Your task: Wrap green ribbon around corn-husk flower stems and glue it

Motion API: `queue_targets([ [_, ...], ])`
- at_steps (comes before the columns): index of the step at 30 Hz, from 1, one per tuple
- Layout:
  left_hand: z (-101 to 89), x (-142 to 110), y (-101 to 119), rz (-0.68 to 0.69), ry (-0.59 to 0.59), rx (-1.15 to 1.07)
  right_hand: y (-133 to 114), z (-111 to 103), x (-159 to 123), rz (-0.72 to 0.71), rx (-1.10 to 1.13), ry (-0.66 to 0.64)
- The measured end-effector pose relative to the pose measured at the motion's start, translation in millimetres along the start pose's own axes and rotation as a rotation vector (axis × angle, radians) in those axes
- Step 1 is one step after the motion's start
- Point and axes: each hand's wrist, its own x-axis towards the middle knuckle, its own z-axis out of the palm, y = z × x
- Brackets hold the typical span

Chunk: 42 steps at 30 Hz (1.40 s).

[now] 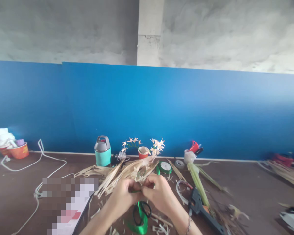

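Note:
My left hand (127,191) and my right hand (159,191) meet in the middle, thumbs and fingertips pinched together. A pale dried-husk flower (138,175) shows just above the fingertips, and both hands appear to grip its base. Fingers hide most of the grip, with a bit of green between them. Below the hands, a green ribbon (142,225) lies across black-handled scissors (136,213) on the table. Dried husk strips (115,178) spread behind the hands. A red cup (143,153) with finished husk flowers (157,146) on green stems stands farther back.
A black glue gun (205,212) lies at right, near a green husk stalk (198,181). Green tape (165,167) rests behind the hands. A teal flask (103,151) stands at back left, and a white cable (39,182) loops across the left. A blue partition (186,111) closes the back.

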Motion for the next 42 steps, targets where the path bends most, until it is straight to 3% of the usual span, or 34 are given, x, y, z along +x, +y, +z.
queue_targets([
  [7, -4.6, -2.6, 4.9, -0.04, 0.031, -0.098, 5.5, 1.4, 5.8, 0.131, 0.371, -0.118],
  [11, -7.0, -1.5, 2.7, -0.033, -0.047, -0.188, 5.6, -0.3, 7.4, 0.191, 0.63, -0.187],
  [15, -10.2, -2.7, 3.1, -0.037, -0.098, -0.194, 4.8, -2.9, 6.9, 0.217, 0.755, -0.215],
  [21, -12.7, -3.6, 2.0, -0.033, -0.149, -0.212, 4.6, -4.4, 6.2, 0.224, 0.747, -0.227],
  [31, -8.0, -5.1, 6.2, -0.017, -0.002, 0.026, 8.5, -1.0, 7.4, 0.193, 0.699, -0.201],
  [34, -4.9, -7.0, 6.7, -0.019, 0.068, -0.007, 6.8, -3.4, 8.5, 0.187, 0.674, -0.193],
  [38, -3.5, -8.8, 6.4, -0.035, 0.046, -0.104, 4.1, -5.6, 9.8, 0.165, 0.621, -0.19],
  [42, -5.2, -7.3, 4.1, -0.068, 0.029, -0.051, 6.7, -2.3, 9.6, 0.161, 0.526, -0.174],
])
